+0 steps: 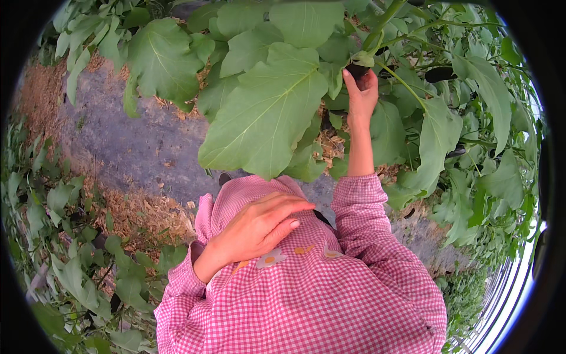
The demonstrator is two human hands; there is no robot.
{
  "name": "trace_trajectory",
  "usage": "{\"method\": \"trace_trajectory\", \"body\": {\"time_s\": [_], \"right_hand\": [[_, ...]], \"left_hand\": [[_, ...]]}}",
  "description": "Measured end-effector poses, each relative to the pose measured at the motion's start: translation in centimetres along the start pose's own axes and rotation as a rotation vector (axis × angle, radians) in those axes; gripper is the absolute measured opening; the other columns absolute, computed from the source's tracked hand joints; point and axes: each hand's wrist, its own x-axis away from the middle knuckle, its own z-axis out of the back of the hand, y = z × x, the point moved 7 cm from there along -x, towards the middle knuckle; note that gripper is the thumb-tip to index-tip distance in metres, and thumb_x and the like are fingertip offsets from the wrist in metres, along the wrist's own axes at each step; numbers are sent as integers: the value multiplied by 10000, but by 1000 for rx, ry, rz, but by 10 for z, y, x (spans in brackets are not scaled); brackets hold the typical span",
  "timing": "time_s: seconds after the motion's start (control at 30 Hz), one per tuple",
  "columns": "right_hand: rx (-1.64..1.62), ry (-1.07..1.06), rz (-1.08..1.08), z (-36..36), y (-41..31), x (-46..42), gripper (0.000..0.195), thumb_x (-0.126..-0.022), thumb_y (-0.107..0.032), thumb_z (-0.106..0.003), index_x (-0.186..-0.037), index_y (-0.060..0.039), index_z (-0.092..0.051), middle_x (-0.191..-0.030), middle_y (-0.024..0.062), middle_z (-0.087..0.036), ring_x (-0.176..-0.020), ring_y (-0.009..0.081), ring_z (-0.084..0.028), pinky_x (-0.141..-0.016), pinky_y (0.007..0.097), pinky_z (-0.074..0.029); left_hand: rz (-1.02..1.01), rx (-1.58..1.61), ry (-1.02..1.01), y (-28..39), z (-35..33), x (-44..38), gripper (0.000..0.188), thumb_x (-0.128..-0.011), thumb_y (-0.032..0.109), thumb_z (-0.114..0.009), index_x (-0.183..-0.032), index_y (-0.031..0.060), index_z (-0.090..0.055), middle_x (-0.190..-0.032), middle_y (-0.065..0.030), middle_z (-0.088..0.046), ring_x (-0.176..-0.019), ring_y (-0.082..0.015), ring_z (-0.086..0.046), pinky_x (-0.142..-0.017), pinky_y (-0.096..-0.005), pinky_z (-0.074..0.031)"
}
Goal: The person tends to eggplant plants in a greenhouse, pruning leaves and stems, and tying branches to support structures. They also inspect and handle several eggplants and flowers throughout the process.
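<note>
My right hand point(362, 99) reaches up among the leaves and grips a dark purple eggplant point(357, 70) just under its green calyx point(363, 58). The fruit hangs from a thick green stem point(383, 24); its lower part is hidden by my fingers and palm. Left of that hand, a broad eggplant leaf point(269, 113) spreads toward my body. Nothing is in my left hand point(261, 223), which hovers before the front of my pink checked garment point(305, 301). Its back faces up, with the thumb a little apart from the fingers.
Another dark eggplant point(440, 75) hangs among stems on the right. Grey ground sheeting point(132, 137) runs along the path, with dry leaves point(146, 212) over its edge. More plants point(88, 283) grow at the lower left. Bright curved bands point(508, 301) show at the lower right rim.
</note>
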Motion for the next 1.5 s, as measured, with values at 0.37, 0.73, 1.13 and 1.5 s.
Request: {"method": "trace_trajectory", "body": {"time_s": [0.37, 0.73, 1.13, 1.5], "right_hand": [[71, -122, 66, 31, -16, 23, 396, -820, -95, -844, -1144, 3, -639, -1209, 51, -593, -1052, 148, -596, -955, 284, -466], [-491, -423, -415, 46, -13, 46, 498, -885, -242, -783, -1290, 2, -627, -1217, 112, -697, -1094, 213, -672, -1009, 374, -506], [-1361, -747, -566, 13, -9, 67, 786, -992, -679, -461, -1239, 62, -537, -1213, 193, -539, -961, 274, -677, -875, 391, -544], [-1268, -685, -599, -2, -27, 60, 794, -1043, -626, -377, -1337, 95, -532, -1346, 235, -559, -1179, 337, -624, -1065, 451, -480]], "left_hand": [[50, 42, 249, -19, -1, -91, 386, -961, 23, -559, -1344, -3, -602, -1329, -192, -623, -1261, -358, -593, -1083, -435, -459], [-106, -13, 530, -18, -2, -172, 480, -942, -65, -548, -1419, -21, -540, -1424, -215, -549, -1320, -367, -555, -1101, -418, -446], [-100, -80, 573, -29, -14, -168, 502, -941, -46, -565, -1439, -14, -515, -1437, -241, -524, -1310, -393, -552, -1093, -440, -447], [-85, -140, 667, -30, -3, -143, 395, -962, 17, -567, -1355, -25, -564, -1379, -216, -556, -1241, -342, -592, -1040, -432, -480]]}}
